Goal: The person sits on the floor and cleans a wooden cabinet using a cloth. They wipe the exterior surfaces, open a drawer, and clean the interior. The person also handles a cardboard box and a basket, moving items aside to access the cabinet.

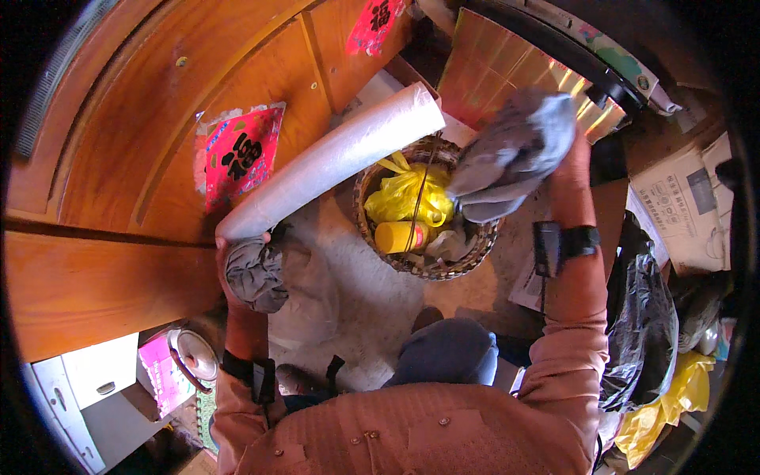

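My left hand (227, 279) grips a crumpled grey cloth (258, 279), and the lower end of a long roll of clear plastic film (338, 160) rests against its fingers. The roll slants up to the right, and its far end overhangs the rim of a round woven basket (445, 272). Mostly hidden behind a second grey cloth (510, 154), my right hand (576, 157) holds that cloth raised over the basket's right side; it is blurred. Inside the basket lie a tied yellow plastic bag (409, 193) and a yellow plastic container (396, 236).
A wooden cabinet (119, 267) with red paper decorations (243, 151) borders the left. Cardboard boxes (683, 202), a black plastic bag (638, 320) and a yellow bag (665, 409) crowd the right. A lidded pot (196, 356) stands at lower left. The basket sits on a concrete floor (368, 291).
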A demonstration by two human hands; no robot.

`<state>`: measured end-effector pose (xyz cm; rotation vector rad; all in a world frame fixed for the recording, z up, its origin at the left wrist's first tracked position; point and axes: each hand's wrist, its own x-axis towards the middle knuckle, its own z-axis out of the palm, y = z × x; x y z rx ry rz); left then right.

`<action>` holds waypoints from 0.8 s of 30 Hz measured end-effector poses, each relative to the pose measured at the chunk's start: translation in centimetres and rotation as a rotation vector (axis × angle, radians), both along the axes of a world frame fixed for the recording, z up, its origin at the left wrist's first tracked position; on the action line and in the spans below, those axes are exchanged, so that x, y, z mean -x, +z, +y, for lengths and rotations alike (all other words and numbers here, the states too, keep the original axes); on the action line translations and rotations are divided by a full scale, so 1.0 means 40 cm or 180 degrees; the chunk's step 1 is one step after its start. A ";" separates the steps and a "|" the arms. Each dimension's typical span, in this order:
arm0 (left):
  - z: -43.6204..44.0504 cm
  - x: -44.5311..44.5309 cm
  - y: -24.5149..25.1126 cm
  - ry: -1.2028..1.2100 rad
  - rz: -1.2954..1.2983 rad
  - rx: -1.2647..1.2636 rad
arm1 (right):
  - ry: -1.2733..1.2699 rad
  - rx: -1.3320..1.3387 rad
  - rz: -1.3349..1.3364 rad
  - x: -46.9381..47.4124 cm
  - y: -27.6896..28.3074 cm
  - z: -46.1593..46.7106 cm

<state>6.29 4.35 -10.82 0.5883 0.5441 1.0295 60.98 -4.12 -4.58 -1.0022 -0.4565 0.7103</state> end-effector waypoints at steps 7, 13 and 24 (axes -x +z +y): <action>-0.007 0.016 -0.025 0.0304 0.0793 -0.0302 | -0.0071 0.2584 -0.4028 0.141 -0.143 -0.030; -0.005 0.010 -0.059 0.0109 0.0454 0.0035 | 0.2427 0.1955 -0.4412 0.379 -0.234 -0.086; -0.045 -0.032 0.007 0.0531 0.0796 0.0308 | 0.3136 0.1412 -0.5152 0.481 -0.300 -0.009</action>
